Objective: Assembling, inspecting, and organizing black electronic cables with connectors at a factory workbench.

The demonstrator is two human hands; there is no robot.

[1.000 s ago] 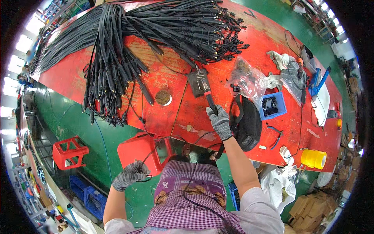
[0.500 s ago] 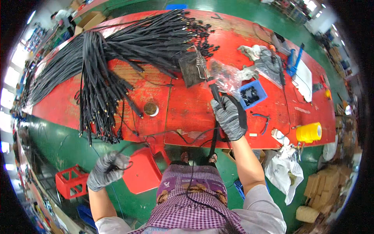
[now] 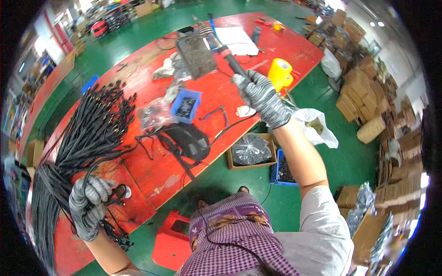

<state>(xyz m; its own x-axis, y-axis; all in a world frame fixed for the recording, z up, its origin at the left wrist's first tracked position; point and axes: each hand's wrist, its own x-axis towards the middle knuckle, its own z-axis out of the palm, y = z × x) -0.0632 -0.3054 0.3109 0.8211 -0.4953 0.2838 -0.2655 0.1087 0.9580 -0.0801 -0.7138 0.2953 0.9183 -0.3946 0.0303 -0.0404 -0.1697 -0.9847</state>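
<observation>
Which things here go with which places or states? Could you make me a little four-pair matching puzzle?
1. Right hand
2. Blue tray
3. Red stool
4. Yellow rolls

A. Down on the green floor
B. Gripping a dark-handled tool
C. Lying near the edge of the red table
D. Holding small black parts

Right pairs: 1-B, 2-D, 3-A, 4-C

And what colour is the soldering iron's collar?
The collar is red, best seen in the head view.
</observation>
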